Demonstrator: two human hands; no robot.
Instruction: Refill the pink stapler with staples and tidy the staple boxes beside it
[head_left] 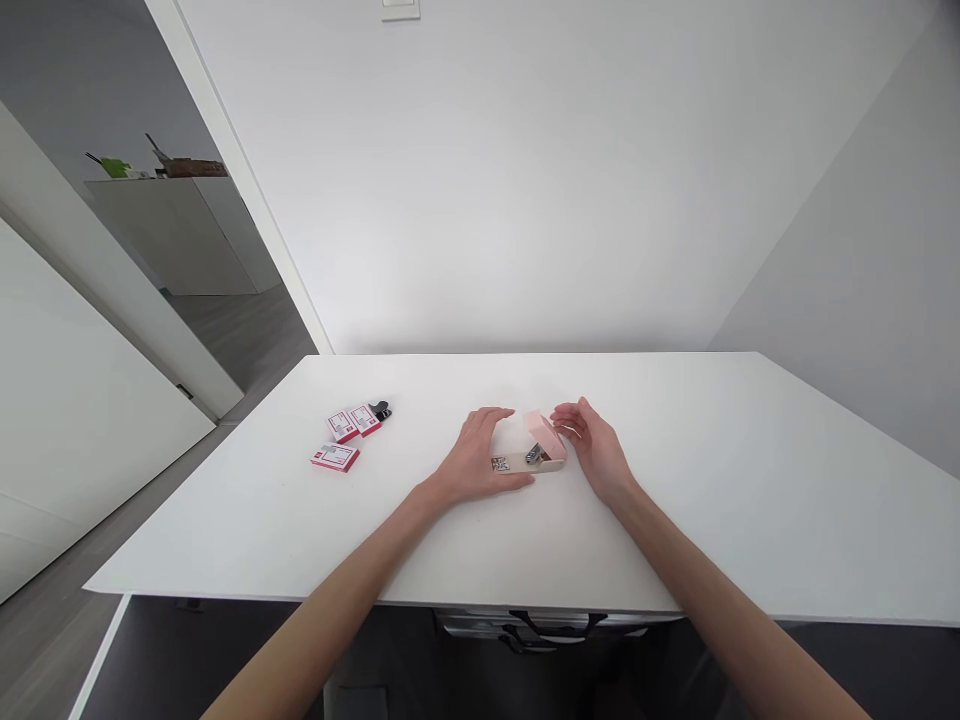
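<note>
Forearms, stapler between left and right fingers

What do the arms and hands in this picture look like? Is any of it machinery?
No machinery: the left hand and right hand are human and ungloved. The left forearm and right forearm show no sleeves, watch, bracelet, cables or markings. Rings: none visible, though fine detail is small here.
</note>
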